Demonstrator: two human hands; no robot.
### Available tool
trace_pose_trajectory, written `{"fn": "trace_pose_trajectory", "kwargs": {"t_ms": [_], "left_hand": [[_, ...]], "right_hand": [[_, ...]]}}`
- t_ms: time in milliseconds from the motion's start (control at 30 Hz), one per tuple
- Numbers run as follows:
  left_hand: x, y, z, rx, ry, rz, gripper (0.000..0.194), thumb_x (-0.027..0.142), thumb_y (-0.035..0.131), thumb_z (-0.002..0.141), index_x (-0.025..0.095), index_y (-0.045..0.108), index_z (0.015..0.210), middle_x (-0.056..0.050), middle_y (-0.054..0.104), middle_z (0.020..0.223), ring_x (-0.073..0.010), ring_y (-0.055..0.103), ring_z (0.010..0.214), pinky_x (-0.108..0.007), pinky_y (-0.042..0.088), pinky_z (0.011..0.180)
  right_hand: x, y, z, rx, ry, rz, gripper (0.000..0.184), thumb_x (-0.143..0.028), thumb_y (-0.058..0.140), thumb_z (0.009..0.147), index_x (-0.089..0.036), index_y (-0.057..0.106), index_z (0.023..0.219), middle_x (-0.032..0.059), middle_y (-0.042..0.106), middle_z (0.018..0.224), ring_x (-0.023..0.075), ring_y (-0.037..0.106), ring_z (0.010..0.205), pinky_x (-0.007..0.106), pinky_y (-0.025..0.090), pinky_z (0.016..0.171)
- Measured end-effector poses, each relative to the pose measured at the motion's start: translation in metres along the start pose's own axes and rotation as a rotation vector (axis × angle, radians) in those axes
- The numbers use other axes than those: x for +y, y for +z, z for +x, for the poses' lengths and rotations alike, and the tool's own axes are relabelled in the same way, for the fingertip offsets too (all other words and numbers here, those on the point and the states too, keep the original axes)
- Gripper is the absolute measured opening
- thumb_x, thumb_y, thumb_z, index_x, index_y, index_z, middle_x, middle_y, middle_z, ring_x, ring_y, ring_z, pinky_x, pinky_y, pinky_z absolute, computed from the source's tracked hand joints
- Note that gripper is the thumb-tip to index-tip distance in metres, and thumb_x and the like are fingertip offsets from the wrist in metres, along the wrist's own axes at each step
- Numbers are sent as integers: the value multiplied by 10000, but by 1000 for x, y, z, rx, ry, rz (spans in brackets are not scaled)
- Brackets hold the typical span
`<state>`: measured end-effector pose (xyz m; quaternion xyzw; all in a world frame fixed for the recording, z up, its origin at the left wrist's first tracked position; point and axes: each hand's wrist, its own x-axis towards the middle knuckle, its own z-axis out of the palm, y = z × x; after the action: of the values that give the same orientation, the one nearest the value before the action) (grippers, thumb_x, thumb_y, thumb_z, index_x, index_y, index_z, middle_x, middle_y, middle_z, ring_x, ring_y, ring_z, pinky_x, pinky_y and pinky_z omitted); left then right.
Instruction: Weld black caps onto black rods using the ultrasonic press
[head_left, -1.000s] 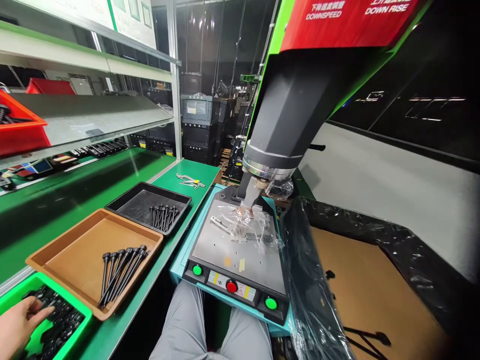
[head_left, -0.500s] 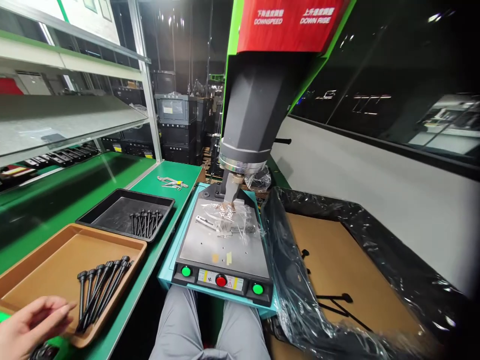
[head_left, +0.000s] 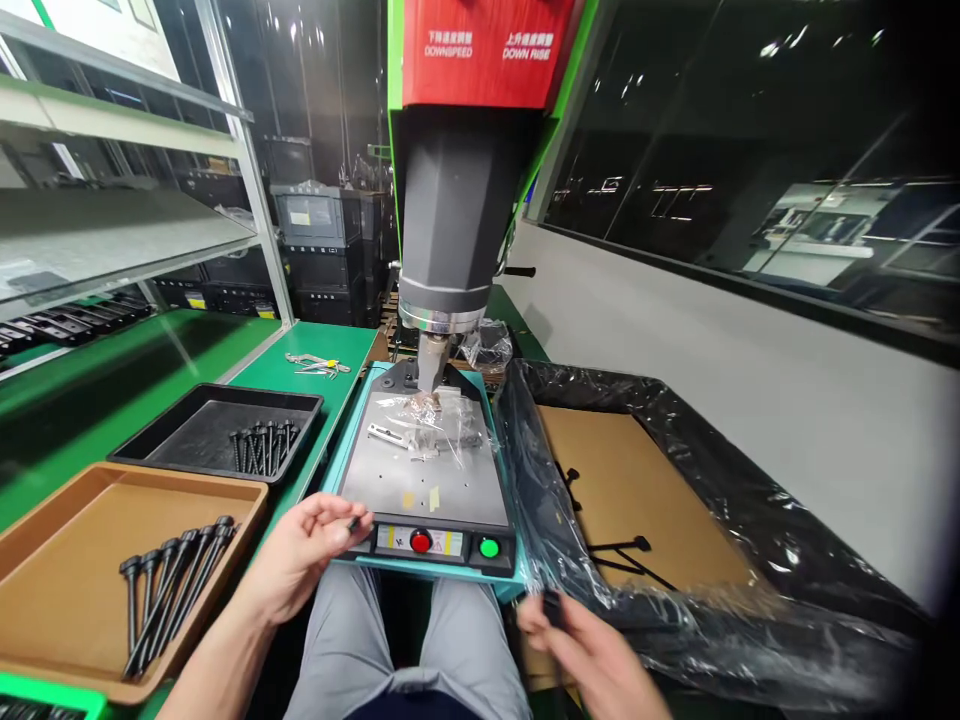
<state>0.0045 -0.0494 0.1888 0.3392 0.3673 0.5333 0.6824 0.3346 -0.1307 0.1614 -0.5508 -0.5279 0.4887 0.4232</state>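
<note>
My left hand [head_left: 304,550] is closed in a pinch over the front left corner of the press base. A small dark piece [head_left: 354,523] shows at its fingertips, too small to name. Low on the right, my right hand [head_left: 592,645] grips a black knob-headed rod [head_left: 552,608] near its head; the lower stem is partly hidden. On the press plate [head_left: 457,497], under the horn [head_left: 433,362], sits a fixture wrapped in clear film [head_left: 442,425]. Several similar rods [head_left: 176,580] lie in the brown tray [head_left: 67,520].
A black tray [head_left: 172,430] holds more rods, with pliers [head_left: 319,365] behind it. To the right, a plastic-lined box [head_left: 637,400] has cardboard [head_left: 637,480] and a few rods inside. Red [head_left: 421,540] and green [head_left: 489,548] buttons line the press front.
My left hand has moved right, from the brown tray to the press front. My right hand has come into view with a black rod. The view has turned slightly right.
</note>
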Motion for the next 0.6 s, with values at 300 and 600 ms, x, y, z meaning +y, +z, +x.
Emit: {"fn": "trace_pose_trajectory", "kwargs": {"t_ms": [300, 600], "left_hand": [[-31, 34, 11, -163, 45, 67, 266, 109, 819, 640, 152, 659, 847, -101, 731, 1007, -253, 664, 1014, -360, 499, 914], [-33, 34, 19, -231, -71, 33, 289, 107, 829, 622, 152, 650, 844, -96, 727, 1006, -235, 679, 949, -345, 504, 864]], "right_hand": [[-21, 105, 62, -247, -169, 21, 218, -323, 540, 878, -168, 575, 729, -5, 589, 668, 96, 511, 515, 212, 382, 495], [-17, 99, 64, -383, -17, 279, 318, -433, 567, 858, -157, 578, 701, -13, 555, 576, 70, 408, 413, 208, 299, 420]]}}
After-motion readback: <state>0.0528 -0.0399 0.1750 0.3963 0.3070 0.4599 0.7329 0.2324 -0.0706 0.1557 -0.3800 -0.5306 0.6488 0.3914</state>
